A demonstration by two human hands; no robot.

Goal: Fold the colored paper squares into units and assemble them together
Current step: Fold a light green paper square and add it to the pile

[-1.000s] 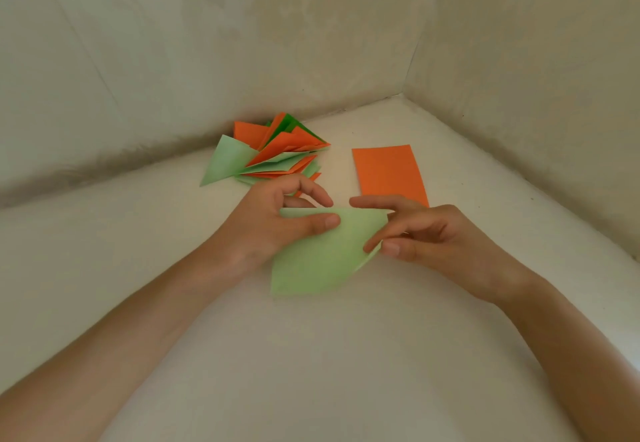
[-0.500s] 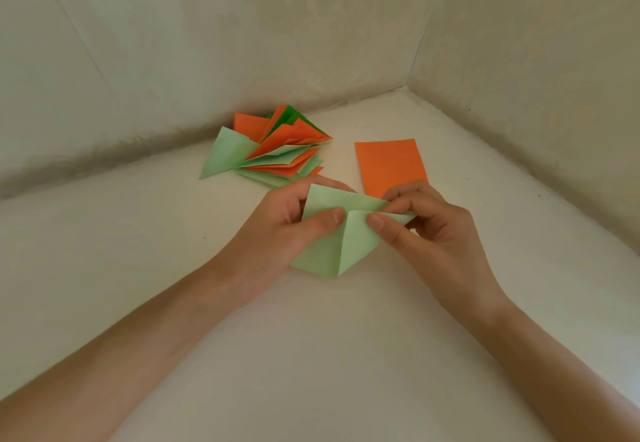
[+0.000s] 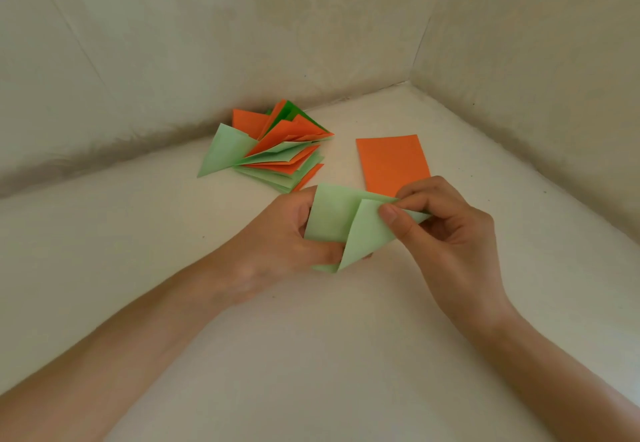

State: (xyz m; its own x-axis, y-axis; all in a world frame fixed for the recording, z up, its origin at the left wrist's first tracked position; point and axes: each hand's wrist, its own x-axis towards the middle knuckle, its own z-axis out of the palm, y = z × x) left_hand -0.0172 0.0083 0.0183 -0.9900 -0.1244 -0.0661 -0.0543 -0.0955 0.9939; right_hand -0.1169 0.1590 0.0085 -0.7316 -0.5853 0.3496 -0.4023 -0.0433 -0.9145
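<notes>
Near the back wall (image 3: 173,43) lies a pile of folded paper units (image 3: 277,150) in orange, light green and dark green, fanned out on the white surface (image 3: 311,355). In front of it the left hand (image 3: 277,251) grasps the light green paper (image 3: 329,220) at its lower left part, above the surface. One flap of this paper is folded over. The flat orange sheet (image 3: 391,161) lies just behind. The right hand (image 3: 453,233) pinches the flap's upper corner between thumb and index finger.
</notes>
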